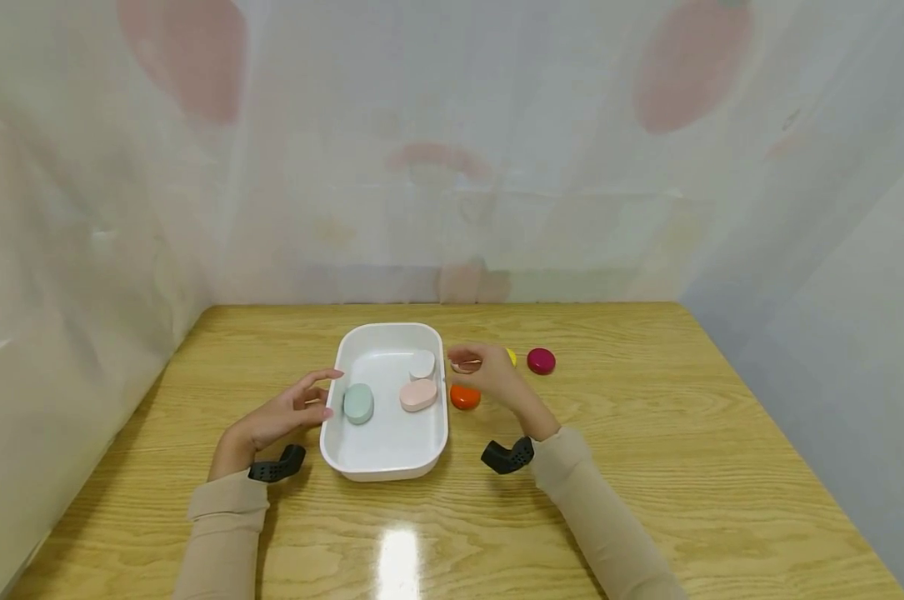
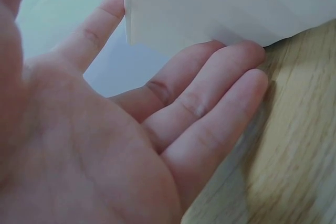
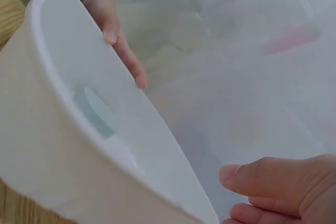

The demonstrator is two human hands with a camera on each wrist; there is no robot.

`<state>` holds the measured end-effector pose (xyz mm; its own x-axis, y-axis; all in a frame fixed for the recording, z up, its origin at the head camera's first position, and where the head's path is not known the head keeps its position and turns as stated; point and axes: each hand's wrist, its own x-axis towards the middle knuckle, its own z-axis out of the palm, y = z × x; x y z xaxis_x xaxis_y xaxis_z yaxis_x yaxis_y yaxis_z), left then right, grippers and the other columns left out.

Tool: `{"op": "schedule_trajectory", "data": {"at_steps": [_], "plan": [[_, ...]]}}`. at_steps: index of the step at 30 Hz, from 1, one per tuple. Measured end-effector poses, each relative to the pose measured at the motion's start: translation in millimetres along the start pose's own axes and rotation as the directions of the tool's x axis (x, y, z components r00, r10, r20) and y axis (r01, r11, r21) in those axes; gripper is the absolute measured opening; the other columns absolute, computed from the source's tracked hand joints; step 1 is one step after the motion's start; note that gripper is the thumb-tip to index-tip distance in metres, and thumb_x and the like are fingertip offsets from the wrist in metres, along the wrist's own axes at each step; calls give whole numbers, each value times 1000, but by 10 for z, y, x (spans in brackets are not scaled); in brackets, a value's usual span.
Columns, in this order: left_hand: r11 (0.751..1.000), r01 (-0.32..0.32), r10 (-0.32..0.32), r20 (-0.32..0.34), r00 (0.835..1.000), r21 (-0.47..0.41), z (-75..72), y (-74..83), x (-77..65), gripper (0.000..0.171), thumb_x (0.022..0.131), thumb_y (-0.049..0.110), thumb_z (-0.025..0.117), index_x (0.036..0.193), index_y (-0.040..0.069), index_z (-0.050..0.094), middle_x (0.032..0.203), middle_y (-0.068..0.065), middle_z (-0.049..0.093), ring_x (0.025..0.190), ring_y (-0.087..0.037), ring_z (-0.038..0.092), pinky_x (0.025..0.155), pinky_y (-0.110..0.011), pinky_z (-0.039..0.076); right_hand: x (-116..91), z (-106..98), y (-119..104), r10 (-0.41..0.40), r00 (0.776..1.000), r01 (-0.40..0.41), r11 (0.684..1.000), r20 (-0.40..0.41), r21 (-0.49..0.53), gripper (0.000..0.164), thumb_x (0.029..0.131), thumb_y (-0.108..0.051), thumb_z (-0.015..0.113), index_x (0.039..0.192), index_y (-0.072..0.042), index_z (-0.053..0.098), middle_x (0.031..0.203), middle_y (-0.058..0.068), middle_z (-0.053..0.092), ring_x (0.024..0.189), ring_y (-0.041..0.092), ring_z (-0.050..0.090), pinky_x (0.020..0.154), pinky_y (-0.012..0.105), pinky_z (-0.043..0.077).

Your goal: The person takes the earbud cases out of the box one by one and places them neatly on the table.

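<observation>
My left hand [image 1: 285,414] holds the left rim of a white rectangular basin [image 1: 387,473]. In the left wrist view, three fingers [image 2: 210,98] lie against the basin's outer wall, while the index finger passes behind the rim. Inside the basin are a pale green oval piece [image 1: 358,404], a pink oval piece [image 1: 418,395] and a white rounded piece [image 1: 422,364]. My right hand [image 1: 492,377] hovers just outside the right rim, its thumb and fingers loosely bent and apart, nothing seen between them. Below it are a glossy orange piece [image 1: 466,397] and a partly hidden whitish piece [image 1: 465,367].
Right of the right hand, a dark red round piece [image 1: 541,361] lies on the wooden table [image 1: 684,450]. A yellow piece [image 1: 511,357] shows partly behind that hand. Pale patterned curtains [image 1: 452,225] border the table's back and sides.
</observation>
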<state>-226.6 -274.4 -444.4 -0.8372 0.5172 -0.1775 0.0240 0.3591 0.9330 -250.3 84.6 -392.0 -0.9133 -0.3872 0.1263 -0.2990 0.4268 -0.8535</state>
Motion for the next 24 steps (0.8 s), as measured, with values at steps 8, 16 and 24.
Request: {"op": "schedule_trajectory", "data": {"at_steps": [8, 16, 24], "plan": [[1000, -1, 1, 4, 1000, -5, -1, 5, -5, 64, 98, 20, 55, 151, 14, 20, 127, -17, 48, 109, -16, 57, 93, -22, 48, 105, 184, -196, -43, 995, 40, 999, 86, 30, 40, 84, -8, 73, 119, 8, 62, 119, 27, 65, 112, 39, 63, 98, 40, 53], [1000, 2, -2, 0, 1000, -13, -6, -5, -3, 63, 98, 20, 54, 152, 18, 21, 131, -20, 46, 113, -19, 54, 96, -26, 46, 239, 415, -376, -100, 950, 96, 995, 295, 27, 37, 83, -9, 75, 116, 6, 65, 115, 25, 68, 106, 32, 67, 88, 23, 55], [1000, 16, -16, -4, 1000, -13, -13, -18, -13, 66, 98, 21, 55, 154, 19, 20, 137, -24, 45, 117, -18, 53, 100, -33, 44, 470, 617, -444, -111, 877, 149, 988, 468, -46, 39, 82, -8, 75, 117, 7, 65, 118, 22, 68, 110, 31, 67, 86, 15, 53]]}}
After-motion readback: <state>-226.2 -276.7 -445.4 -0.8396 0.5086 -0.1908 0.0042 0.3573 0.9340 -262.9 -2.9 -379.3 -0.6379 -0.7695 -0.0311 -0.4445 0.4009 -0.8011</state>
